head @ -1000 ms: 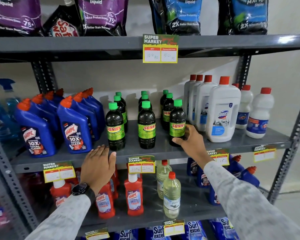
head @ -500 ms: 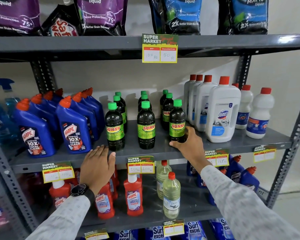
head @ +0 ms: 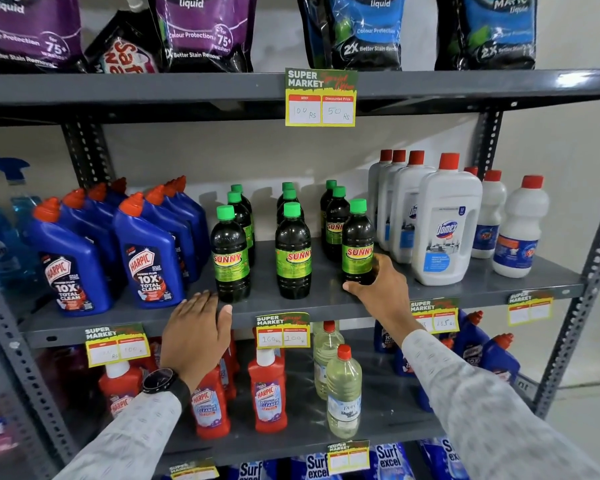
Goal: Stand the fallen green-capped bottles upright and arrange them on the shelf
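The right hand (head: 383, 294) is wrapped around the bottom of one green-capped bottle (head: 358, 242), with the thumb in front of it and the fingers going round behind. This bottle stands straight up on the middle shelf (head: 499, 284), at the front of the row nearest that hand. Just behind it, farther from the hand, two more bottles with green caps (head: 336, 221) stand in a line going back to the wall. The left hand (head: 196, 332) is flat and loose, holding nothing, with its fingers spread and resting on the front edge of the same shelf. Right above the left hand's fingertips stands another dark bottle with a green cap (head: 230, 256), very close but maybe not touching; it is hard to tell. Between the two hands stands a third front bottle (head: 293, 252), also straight up, with more green caps lined up behind it. All of the green-capped bottles that show are standing. To the outside of the left hand are blue bottles with orange tops (head: 146, 258). To the outside of the right hand are white bottles with red caps (head: 444, 230). A black watch (head: 160, 381) sits on the left wrist. Below both hands, on the lower shelf, stand red bottles (head: 269, 396) and a pale clear bottle (head: 343, 396).
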Action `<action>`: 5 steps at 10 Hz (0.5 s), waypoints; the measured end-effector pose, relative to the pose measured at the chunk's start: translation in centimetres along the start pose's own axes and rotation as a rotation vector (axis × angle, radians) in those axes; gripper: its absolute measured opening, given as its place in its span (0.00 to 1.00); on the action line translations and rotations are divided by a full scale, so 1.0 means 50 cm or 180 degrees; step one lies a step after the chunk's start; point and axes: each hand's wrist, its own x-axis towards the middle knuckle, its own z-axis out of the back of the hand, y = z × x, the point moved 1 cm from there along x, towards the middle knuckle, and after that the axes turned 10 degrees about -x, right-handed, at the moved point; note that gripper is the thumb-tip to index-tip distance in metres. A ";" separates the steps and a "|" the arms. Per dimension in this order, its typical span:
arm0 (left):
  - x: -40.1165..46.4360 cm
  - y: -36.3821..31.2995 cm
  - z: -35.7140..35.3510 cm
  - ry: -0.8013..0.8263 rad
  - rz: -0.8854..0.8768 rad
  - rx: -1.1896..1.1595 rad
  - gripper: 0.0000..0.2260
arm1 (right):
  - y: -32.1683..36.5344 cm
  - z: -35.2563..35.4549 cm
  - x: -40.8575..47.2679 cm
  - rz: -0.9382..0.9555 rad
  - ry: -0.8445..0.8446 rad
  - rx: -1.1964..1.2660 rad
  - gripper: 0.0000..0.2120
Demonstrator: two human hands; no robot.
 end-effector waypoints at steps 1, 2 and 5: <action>-0.003 0.003 0.001 -0.0011 0.0020 -0.0035 0.29 | 0.001 -0.001 0.000 -0.0058 0.0087 -0.0023 0.38; -0.002 0.003 0.000 0.0022 0.0000 -0.0076 0.30 | 0.000 0.000 0.000 -0.0059 0.0162 0.0015 0.41; 0.001 -0.053 0.086 -0.0518 -0.0012 -0.1127 0.31 | 0.031 0.077 -0.025 0.0246 -0.0505 0.0081 0.46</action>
